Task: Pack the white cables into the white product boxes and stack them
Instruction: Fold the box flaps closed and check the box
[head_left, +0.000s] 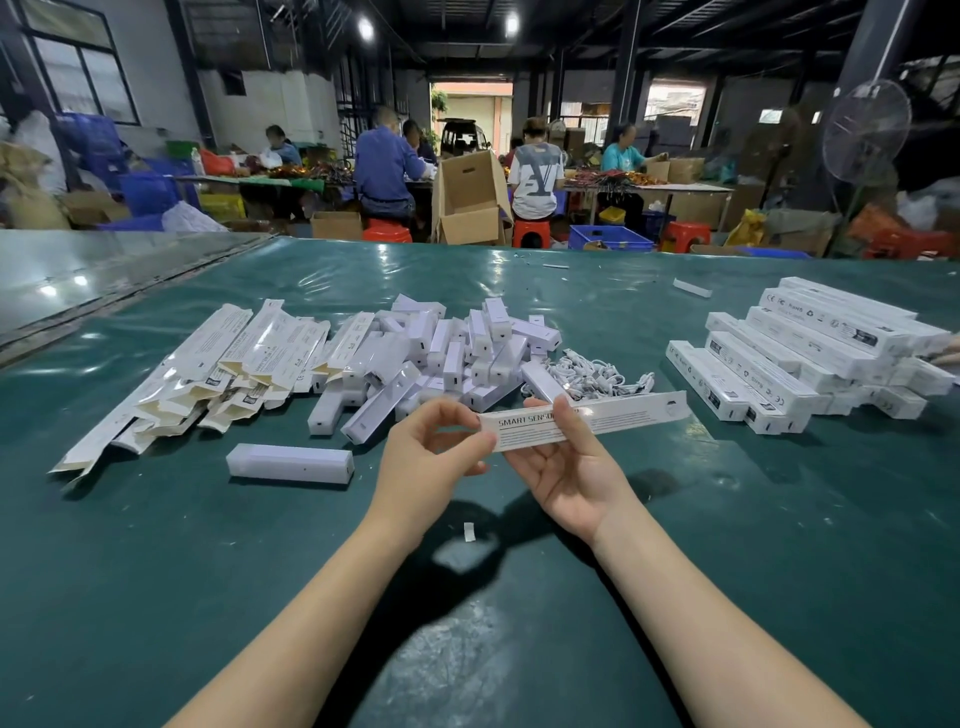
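Both my hands hold one long white product box (623, 414) printed "SMART SENSOR" above the green table. My left hand (426, 462) pinches its left end between thumb and fingers. My right hand (566, 467) grips the box from below, fingers curled over its middle. A tangle of white cables (597, 376) lies on the table just behind the box. To the right, packed white boxes (810, 353) are stacked in layers.
Flat unfolded cartons (218, 364) lie at the left, and a heap of white plastic units (447, 353) fills the middle. One unit (291, 462) lies alone at front left. A hand's fingertips (948, 353) reach in at the right edge. People work at tables behind.
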